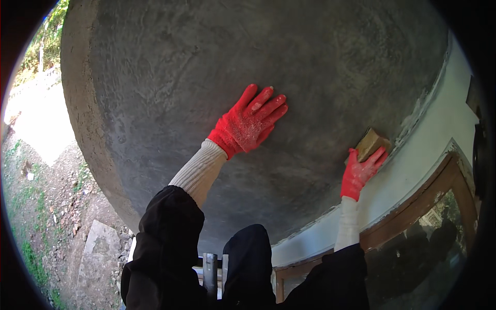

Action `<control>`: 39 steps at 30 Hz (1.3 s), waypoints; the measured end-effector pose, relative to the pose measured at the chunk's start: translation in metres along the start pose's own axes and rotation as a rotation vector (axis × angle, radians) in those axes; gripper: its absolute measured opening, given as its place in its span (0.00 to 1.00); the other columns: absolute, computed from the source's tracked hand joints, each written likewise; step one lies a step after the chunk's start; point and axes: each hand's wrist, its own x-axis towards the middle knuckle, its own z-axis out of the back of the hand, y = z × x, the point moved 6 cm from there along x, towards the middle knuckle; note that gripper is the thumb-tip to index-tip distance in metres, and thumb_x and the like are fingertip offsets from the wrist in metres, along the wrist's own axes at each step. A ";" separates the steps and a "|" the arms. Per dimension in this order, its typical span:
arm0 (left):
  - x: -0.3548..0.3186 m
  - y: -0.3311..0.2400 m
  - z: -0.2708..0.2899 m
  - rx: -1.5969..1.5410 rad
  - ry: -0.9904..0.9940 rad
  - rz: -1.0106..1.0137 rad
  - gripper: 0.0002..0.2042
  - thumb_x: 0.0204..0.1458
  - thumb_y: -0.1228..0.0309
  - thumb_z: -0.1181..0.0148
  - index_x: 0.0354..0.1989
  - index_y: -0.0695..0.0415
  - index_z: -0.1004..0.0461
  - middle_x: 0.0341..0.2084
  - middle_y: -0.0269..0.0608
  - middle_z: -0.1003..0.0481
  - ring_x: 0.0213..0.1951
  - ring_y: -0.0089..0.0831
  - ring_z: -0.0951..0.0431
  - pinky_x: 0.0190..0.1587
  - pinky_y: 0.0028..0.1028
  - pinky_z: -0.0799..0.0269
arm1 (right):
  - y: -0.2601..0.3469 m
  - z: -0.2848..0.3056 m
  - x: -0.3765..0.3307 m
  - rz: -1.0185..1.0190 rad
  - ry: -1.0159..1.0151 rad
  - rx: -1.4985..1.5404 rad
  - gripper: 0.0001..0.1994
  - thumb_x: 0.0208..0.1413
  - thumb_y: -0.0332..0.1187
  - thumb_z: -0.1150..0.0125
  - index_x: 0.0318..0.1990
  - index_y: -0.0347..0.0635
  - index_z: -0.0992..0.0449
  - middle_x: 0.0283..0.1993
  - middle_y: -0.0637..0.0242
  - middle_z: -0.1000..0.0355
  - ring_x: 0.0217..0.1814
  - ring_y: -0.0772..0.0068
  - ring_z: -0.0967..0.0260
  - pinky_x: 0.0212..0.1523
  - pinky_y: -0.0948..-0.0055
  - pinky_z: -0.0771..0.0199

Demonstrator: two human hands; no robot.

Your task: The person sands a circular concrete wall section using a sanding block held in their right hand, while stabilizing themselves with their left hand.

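Note:
My left hand (249, 121), in a red work glove dusted with pale powder, lies with fingers stretched out against a broad grey cement surface (170, 103). It holds nothing. Off to the right, my right hand (360, 173), also in a red glove, grips a tan, sponge-like block (373, 144). The block is against the cement close to where it meets the white wall; its underside is hidden. Both forearms show pale ribbed cuffs and black sleeves.
Along the right runs a white wall (413, 155) with a brown-framed window (418, 206). A rough cement edge (85, 103) bounds the surface on the left. Far below lies rubble-strewn ground (67, 217) with a flat slab (98, 253). A metal post (210, 274) stands near my body.

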 end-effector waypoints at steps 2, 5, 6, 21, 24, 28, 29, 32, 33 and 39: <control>-0.011 0.005 0.002 0.031 0.014 0.009 0.27 0.51 0.62 0.40 0.61 0.50 0.31 0.64 0.36 0.37 0.66 0.42 0.42 0.66 0.48 0.42 | 0.007 -0.009 -0.035 -0.036 0.084 0.055 0.44 0.48 0.44 0.30 0.66 0.27 0.47 0.70 0.36 0.52 0.67 0.34 0.45 0.64 0.49 0.39; -0.005 -0.004 0.000 0.017 -0.029 -0.005 0.26 0.52 0.62 0.41 0.62 0.49 0.32 0.64 0.36 0.37 0.66 0.42 0.42 0.68 0.48 0.44 | -0.035 -0.021 -0.129 -0.079 0.223 -0.093 0.46 0.44 0.46 0.27 0.64 0.26 0.45 0.69 0.33 0.52 0.68 0.32 0.46 0.66 0.48 0.41; -0.005 -0.002 0.005 0.004 -0.038 0.001 0.26 0.52 0.62 0.41 0.62 0.49 0.32 0.64 0.36 0.37 0.66 0.41 0.42 0.68 0.47 0.44 | -0.041 -0.021 -0.157 -0.061 0.281 -0.130 0.47 0.42 0.47 0.25 0.63 0.26 0.45 0.69 0.33 0.52 0.68 0.32 0.46 0.66 0.48 0.41; 0.001 0.000 0.000 -0.089 -0.044 -0.012 0.27 0.50 0.66 0.40 0.62 0.49 0.31 0.64 0.35 0.36 0.66 0.42 0.42 0.67 0.50 0.44 | -0.011 0.008 0.087 0.133 -0.014 0.038 0.46 0.42 0.42 0.27 0.67 0.39 0.48 0.68 0.38 0.51 0.65 0.32 0.43 0.63 0.48 0.37; 0.003 -0.003 -0.007 -0.113 -0.072 -0.026 0.27 0.48 0.68 0.39 0.61 0.50 0.30 0.63 0.36 0.36 0.66 0.44 0.41 0.67 0.51 0.44 | -0.026 0.002 0.085 0.163 -0.072 0.028 0.46 0.41 0.42 0.25 0.66 0.39 0.47 0.68 0.38 0.50 0.64 0.31 0.43 0.61 0.46 0.36; -0.007 0.001 0.006 -0.067 -0.043 -0.019 0.27 0.47 0.67 0.39 0.60 0.52 0.29 0.63 0.38 0.35 0.65 0.45 0.40 0.66 0.51 0.43 | -0.039 -0.015 -0.029 0.184 0.112 0.022 0.49 0.39 0.44 0.23 0.66 0.34 0.47 0.69 0.34 0.53 0.65 0.29 0.45 0.63 0.44 0.39; -0.004 0.000 0.010 -0.051 -0.024 -0.012 0.27 0.47 0.67 0.38 0.60 0.52 0.29 0.62 0.38 0.35 0.65 0.45 0.40 0.65 0.50 0.42 | -0.056 -0.023 -0.074 0.153 0.161 0.033 0.50 0.38 0.45 0.23 0.66 0.32 0.47 0.69 0.33 0.54 0.66 0.28 0.47 0.63 0.43 0.40; -0.004 -0.008 0.013 -0.055 -0.001 -0.027 0.26 0.47 0.68 0.39 0.59 0.53 0.29 0.62 0.39 0.34 0.64 0.46 0.39 0.65 0.51 0.42 | -0.100 -0.026 -0.161 0.014 0.314 -0.018 0.52 0.37 0.46 0.22 0.66 0.31 0.47 0.70 0.31 0.56 0.68 0.27 0.49 0.65 0.42 0.43; -0.004 -0.008 0.005 -0.069 0.018 -0.033 0.26 0.47 0.69 0.40 0.58 0.53 0.28 0.62 0.41 0.34 0.64 0.48 0.39 0.66 0.52 0.43 | -0.108 -0.031 -0.170 -0.016 0.320 -0.012 0.52 0.37 0.46 0.22 0.66 0.31 0.48 0.70 0.30 0.57 0.68 0.26 0.50 0.65 0.42 0.44; -0.010 -0.005 0.011 -0.090 -0.090 0.069 0.25 0.47 0.71 0.39 0.58 0.54 0.28 0.62 0.43 0.34 0.65 0.52 0.40 0.66 0.56 0.45 | -0.052 0.000 0.006 0.066 0.062 0.143 0.46 0.45 0.41 0.30 0.68 0.31 0.50 0.69 0.31 0.54 0.66 0.29 0.46 0.64 0.48 0.41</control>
